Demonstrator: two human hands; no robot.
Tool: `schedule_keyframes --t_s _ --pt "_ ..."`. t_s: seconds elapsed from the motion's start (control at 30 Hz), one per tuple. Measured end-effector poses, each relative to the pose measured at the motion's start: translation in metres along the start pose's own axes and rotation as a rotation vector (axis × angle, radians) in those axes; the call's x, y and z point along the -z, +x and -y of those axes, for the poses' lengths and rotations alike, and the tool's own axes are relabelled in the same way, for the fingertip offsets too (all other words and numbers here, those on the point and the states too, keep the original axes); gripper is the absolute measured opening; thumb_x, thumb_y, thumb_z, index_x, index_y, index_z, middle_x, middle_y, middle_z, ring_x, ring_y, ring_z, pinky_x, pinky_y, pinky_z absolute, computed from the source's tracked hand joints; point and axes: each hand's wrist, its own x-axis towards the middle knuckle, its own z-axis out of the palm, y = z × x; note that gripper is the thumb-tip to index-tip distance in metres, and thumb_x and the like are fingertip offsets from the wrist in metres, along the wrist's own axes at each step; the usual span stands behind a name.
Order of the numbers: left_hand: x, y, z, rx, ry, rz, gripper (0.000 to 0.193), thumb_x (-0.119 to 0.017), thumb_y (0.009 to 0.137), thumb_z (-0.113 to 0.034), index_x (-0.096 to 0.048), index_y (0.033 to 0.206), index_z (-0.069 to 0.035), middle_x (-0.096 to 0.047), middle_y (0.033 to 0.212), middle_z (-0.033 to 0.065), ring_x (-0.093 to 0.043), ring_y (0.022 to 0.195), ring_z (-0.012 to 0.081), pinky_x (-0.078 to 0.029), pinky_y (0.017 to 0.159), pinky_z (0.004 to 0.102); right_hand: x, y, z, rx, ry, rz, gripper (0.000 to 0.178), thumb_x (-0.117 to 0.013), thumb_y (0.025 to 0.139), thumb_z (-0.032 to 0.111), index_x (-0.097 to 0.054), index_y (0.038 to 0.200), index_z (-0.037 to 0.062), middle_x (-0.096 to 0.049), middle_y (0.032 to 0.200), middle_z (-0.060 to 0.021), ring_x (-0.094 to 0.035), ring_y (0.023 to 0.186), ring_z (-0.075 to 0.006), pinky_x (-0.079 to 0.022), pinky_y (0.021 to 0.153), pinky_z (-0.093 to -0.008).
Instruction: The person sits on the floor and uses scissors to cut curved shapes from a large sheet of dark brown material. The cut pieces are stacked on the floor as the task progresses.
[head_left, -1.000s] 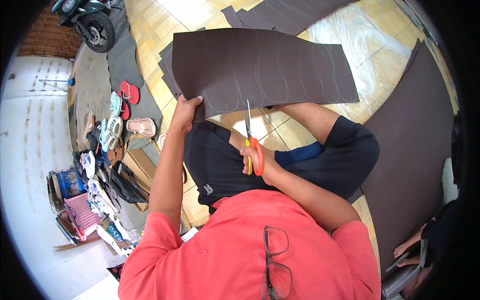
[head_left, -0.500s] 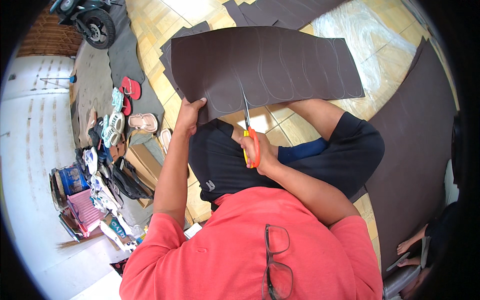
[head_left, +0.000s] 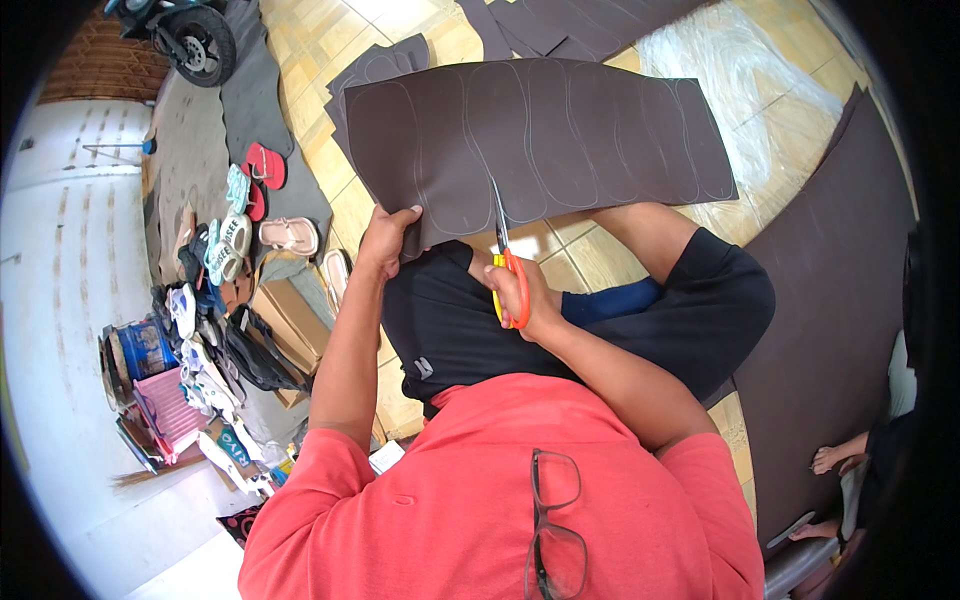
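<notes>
A wide dark brown sheet point(head_left: 590, 130), marked with several pale sole-shaped outlines, spans the space in front of my crossed legs. My left hand point(head_left: 388, 240) grips its near left corner, thumb on top and fingers hidden beneath. In my right hand point(head_left: 522, 297) are scissors point(head_left: 503, 235) with orange and yellow handles, my fingers wrapped through them. Their blades reach into the sheet from its near edge, between two drawn outlines. The blades look nearly closed.
Brown offcuts point(head_left: 385, 65) lie beyond the sheet, near clear plastic wrap point(head_left: 735, 85). A large brown sheet point(head_left: 810, 270) covers the right floor. Sandals point(head_left: 290, 236), a cardboard box point(head_left: 290, 320) and shoes crowd the left, below a motorcycle wheel point(head_left: 203, 47). Another person's foot point(head_left: 826, 458) shows lower right.
The sheet's far left part has tilted down and flattened, showing more outlines. My left hand and the scissors have shifted slightly nearer and right. The other person's foot has moved a little.
</notes>
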Motion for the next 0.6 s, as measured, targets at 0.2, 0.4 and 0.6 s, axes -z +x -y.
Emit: schedule_keyframes --t_s 0.2,0.4,0.6 --pt "0.007 -0.002 0.005 0.048 0.035 -0.022 0.03 -0.057 0.087 -0.006 -0.052 0.114 0.005 -0.063 0.086 0.0137 -0.061 0.058 0.0207 -0.051 0.043 0.0316 0.011 0.003 -0.003 0.025 0.011 0.112 0.03 -0.058 0.085 0.029 -0.053 0.077 0.0004 -0.045 0.055 -0.0048 -0.047 0.038 -0.0155 -0.041 0.035 -0.0287" --pt "0.011 -0.016 0.002 0.091 -0.005 -0.013 0.026 -0.058 0.086 -0.008 -0.055 0.109 0.005 -0.063 0.084 0.0119 -0.06 0.055 0.0191 -0.049 0.042 0.0298 0.014 0.01 0.009 0.059 -0.028 0.153 0.028 -0.059 0.084 0.028 -0.051 0.073 0.0027 -0.044 0.053 -0.0034 -0.043 0.037 -0.0138 -0.037 0.034 -0.0273" --pt "0.027 -0.025 0.011 0.116 0.015 0.026 0.026 -0.059 0.086 -0.008 -0.055 0.108 0.005 -0.062 0.081 0.0117 -0.059 0.054 0.0184 -0.045 0.039 0.0289 0.029 0.003 0.011 0.057 -0.15 0.276 0.029 -0.056 0.086 0.025 -0.051 0.071 0.0019 -0.046 0.054 -0.0047 -0.045 0.038 -0.0137 -0.038 0.034 -0.0273"
